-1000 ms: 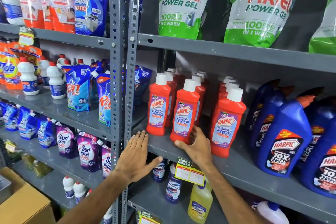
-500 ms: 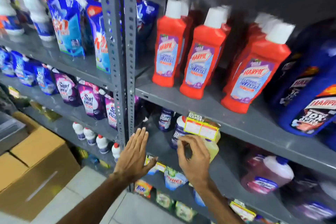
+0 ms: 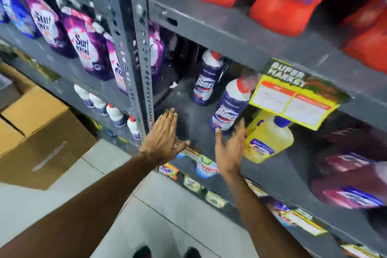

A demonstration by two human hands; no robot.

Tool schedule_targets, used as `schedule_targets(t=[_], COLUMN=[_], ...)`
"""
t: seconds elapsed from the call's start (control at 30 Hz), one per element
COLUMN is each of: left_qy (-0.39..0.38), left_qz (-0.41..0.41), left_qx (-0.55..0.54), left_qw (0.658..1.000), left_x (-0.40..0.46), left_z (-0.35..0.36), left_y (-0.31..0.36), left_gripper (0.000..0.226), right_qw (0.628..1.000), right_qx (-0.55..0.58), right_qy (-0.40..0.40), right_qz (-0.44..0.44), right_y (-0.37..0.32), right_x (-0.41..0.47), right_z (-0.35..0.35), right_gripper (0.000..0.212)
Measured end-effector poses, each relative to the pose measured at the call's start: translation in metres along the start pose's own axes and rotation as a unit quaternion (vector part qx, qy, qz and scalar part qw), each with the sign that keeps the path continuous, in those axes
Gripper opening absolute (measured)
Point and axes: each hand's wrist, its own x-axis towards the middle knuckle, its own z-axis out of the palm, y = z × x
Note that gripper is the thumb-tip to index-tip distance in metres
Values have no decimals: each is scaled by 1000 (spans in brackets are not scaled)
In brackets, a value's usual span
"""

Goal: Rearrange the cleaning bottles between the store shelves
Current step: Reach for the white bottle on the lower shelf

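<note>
Two dark blue Domex bottles stand on a low grey shelf (image 3: 188, 123), one in front (image 3: 229, 104) and one further back (image 3: 206, 78). A yellow bottle (image 3: 268, 140) stands to their right. My right hand (image 3: 230, 148) is open, fingers spread, just below the front Domex bottle and beside the yellow bottle, touching neither that I can see. My left hand (image 3: 163, 138) is open and flat at the shelf's front edge, next to the grey upright post (image 3: 138, 48). Red Harpic bottles (image 3: 287, 0) stand on the shelf above. The picture is blurred.
A yellow price tag (image 3: 293, 100) hangs from the upper shelf edge over the yellow bottle. Purple Surf Excel pouches (image 3: 83, 46) and small white bottles (image 3: 113, 111) fill the left bay. Purple bottles (image 3: 351, 174) stand at right. Cardboard boxes (image 3: 35, 132) sit on the tiled floor at left.
The view has dropped from the Harpic shelf to the shelf below. Both hands have moved down with it; my right hand left the red bottle and now opens near the Domex bottles.
</note>
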Motion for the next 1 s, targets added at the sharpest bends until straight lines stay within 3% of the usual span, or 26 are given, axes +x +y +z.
schedule_targets(t=[0.13,0.3,0.47,0.67,1.0], left_qy=[-28,10,-2,-12,-22], left_qz=[-38,-33,-28,-33,-33], left_qx=[13,43,60,64,87], left_qw=[999,998,998,997,995], left_x=[9,7,6,6,5], left_z=[13,23,22,21,15], left_y=[-6,-8,-8,-7,-4], left_gripper=[111,106,103,104,103], right_qw=[1000,1000,998,994,994], right_qx=[-5,-4,41,71,81], right_qy=[-9,11,-39,-78,-73], right_qz=[2,-15,9,4,5], right_y=[18,24,12,-8,-18], right_x=[20,30,31,30,25], right_z=[13,19,40,74,90], right_gripper=[70,58,51,52,56])
